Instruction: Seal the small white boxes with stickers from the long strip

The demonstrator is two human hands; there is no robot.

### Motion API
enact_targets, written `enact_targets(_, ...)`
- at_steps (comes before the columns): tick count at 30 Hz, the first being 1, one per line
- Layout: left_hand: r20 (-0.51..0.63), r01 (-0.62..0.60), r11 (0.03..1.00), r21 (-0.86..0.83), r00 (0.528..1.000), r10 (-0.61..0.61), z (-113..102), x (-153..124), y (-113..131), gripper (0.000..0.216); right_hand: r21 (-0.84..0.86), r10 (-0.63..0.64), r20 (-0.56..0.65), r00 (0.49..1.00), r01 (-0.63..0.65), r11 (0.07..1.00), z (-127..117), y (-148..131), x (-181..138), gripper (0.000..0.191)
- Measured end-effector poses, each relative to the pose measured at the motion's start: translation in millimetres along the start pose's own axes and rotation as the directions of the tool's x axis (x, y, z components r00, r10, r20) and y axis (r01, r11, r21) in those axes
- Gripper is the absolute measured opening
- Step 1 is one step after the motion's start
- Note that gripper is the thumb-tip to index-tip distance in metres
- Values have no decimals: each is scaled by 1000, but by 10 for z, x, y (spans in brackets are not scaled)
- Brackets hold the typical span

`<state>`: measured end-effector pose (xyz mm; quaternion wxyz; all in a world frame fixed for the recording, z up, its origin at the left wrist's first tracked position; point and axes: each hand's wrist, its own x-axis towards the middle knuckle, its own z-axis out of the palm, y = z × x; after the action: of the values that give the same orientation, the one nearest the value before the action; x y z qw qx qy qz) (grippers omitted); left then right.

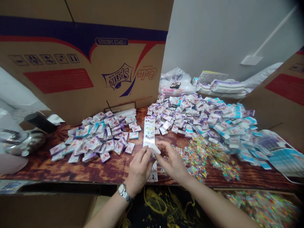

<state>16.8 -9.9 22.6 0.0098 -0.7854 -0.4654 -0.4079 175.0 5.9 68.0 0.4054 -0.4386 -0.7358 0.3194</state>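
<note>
My left hand, with a wristwatch on its wrist, and my right hand meet at the front edge of a dark wooden table. Both pinch the lower end of a narrow white sticker strip that stands upright, printed with small coloured dots. A second small card lies under the hands. Left of the strip is a pile of small purple-and-white packets. To the right spreads a bigger heap of the same packets. Loose colourful sticker sheets lie beside my right hand.
A big cardboard carton stands behind the left pile, and another carton leans at the right. Plastic bags and stacked packs sit at the back. A metal kettle is at the far left. More sticker sheets fill a box below.
</note>
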Motion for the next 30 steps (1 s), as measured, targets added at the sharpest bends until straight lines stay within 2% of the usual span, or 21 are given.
enact_targets(2, -8, -24, 999, 39, 1000, 24, -10, -1, -6, 36, 46, 46, -38, 998, -44, 998, 34, -19, -9, 22)
enact_targets(5, 1, -41, 996, 84, 999, 41, -16, -2, -19, 37, 119, 64, -18, 998, -62, 991, 79, -17, -6, 14)
enact_targets(10, -1, -42, 993, 110, 999, 42, 5, -5, -14, 38, 375, 274, 18, 961, -261, 889, 160, 42, 57, 12)
enact_targets(12, 8, -28, 995, 99, 1000, 27, 21, -12, -8, 41, 407, 325, 23, 946, -306, 861, 175, 49, 80, 13)
enact_targets(14, 9, -9, 995, 95, 1000, 9, 37, -22, -4, 46, 376, 332, 23, 943, -316, 871, 176, 42, 93, 13)
enact_targets(18, 5, 11, 989, 147, 1000, -12, 62, -44, -1, 57, 250, 300, 1, 954, -291, 924, 172, 30, 100, 12)
enact_targets(23, 50, 10, 984, 181, 999, -20, 75, -65, -4, 59, 88, 226, -89, 970, -218, 972, 188, 14, 93, 13)
enact_targets(27, 87, 11, 972, 236, 996, -32, 100, -86, -6, 63, -27, 78, -121, 990, -82, 996, 202, -47, 26, 19)
enact_targets(30, 126, 27, 960, 279, 990, -64, 119, -84, 23, 65, -95, -48, -176, 983, 32, 995, 248, -48, -74, 27)
